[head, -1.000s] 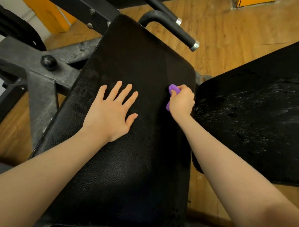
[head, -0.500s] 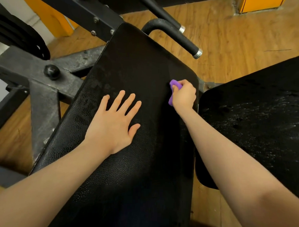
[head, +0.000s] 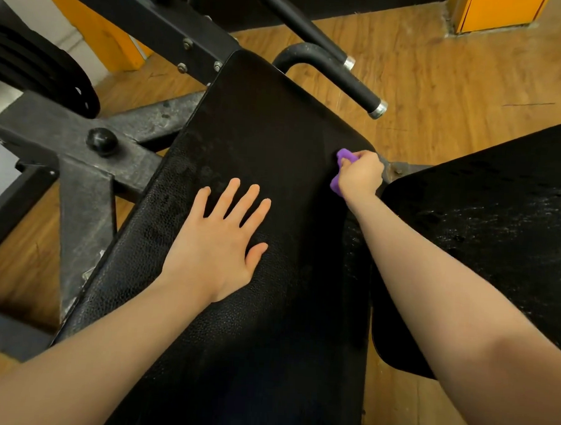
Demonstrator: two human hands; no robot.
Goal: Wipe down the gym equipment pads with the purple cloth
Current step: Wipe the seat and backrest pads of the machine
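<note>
Wood-plank floor [head: 455, 75] runs under everything, with an orange panel [head: 500, 10] up at one o'clock and black weight plates [head: 38, 70] off at ten. Below me the long black pad [head: 260, 140] slopes away on its grey steel frame [head: 81, 184], a handle bar [head: 349, 77] poking out past its top edge at twelve. I have my left hand [head: 216, 245] spread flat on the middle of the pad, fingers straight and apart, gripping nothing; I judge it is there to brace me while the other arm reaches. My right hand [head: 359, 177] is curled tight round the purple cloth [head: 342, 158], pressing it onto the pad's upper right corner, at about two o'clock from my left hand. The cloth is bunched into a small wad, bright violet, showing only above and below my fingers. The second pad [head: 497, 228] at three o'clock looks scuffed and streaked with pale marks, so I judge it is not yet wiped.
</note>
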